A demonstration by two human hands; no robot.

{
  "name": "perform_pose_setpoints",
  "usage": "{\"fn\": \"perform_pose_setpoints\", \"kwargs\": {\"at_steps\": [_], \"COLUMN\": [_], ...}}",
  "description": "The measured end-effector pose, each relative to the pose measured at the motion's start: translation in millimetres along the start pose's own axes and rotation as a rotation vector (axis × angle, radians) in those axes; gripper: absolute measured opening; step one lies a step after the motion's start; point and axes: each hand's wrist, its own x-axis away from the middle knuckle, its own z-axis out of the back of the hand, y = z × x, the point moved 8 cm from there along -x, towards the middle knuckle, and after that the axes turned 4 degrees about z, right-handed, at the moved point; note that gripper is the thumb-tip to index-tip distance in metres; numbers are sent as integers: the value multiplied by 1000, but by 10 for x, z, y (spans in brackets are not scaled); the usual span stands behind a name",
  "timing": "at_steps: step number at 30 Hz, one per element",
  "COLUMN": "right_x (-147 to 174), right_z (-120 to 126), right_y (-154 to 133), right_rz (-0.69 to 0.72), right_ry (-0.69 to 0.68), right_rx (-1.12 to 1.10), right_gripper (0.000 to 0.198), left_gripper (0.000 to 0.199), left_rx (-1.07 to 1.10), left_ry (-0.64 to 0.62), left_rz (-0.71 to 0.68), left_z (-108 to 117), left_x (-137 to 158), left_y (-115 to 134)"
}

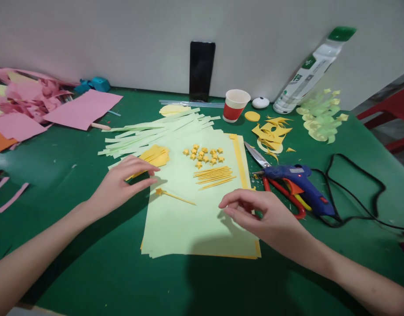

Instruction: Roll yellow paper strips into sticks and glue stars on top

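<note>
My left hand [124,182] hovers open over the left edge of the pale green paper sheets [202,228], thumb and forefinger apart, beside a pile of yellow paper pieces [156,154]. Just below its fingertips lies a yellow stick with a folded paper star [177,197] at its left end. My right hand [254,213] is over the sheets' right side, fingers loosely curled, holding nothing visible. Between and beyond the hands are several small yellow paper stars [205,159] and a row of thin yellow rolled sticks [213,175].
A blue glue gun [296,175] with a black cord lies right, over red-handled scissors [259,156]. Behind are green paper strips [162,131], a paper cup [235,105], yellow scraps [272,131], a leaning bottle [309,74] and a phone [202,70]. Pink paper [85,107] is left.
</note>
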Motion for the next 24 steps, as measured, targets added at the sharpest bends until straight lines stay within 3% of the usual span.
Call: {"fn": "perform_pose_setpoints", "kwargs": {"at_steps": [3,5,8,15,18,24], "right_x": [-106,-220,-412,-679,-723,-760], "right_z": [74,89,50,-178,-261,-316], "right_y": [4,58,129,161,170,156], "right_rz": [93,101,97,110,118,161], "right_ry": [63,76,48,-99,-145,-123], "right_rx": [228,333,494,677,687,607], "right_gripper": [17,18,21,20,29,30], "left_gripper": [22,20,12,13,19,19], "left_rx": [-45,-147,-207,-325,-343,-320], "left_ry": [-44,-177,-255,-266,-245,-196], "left_rz": [-102,-180,-196,-154,-142,-154], "left_z": [-77,-277,-493,-671,-684,-662], "left_x": [-252,-403,-557,-552,-546,-572], "left_y": [219,365,492,582,574,577]}}
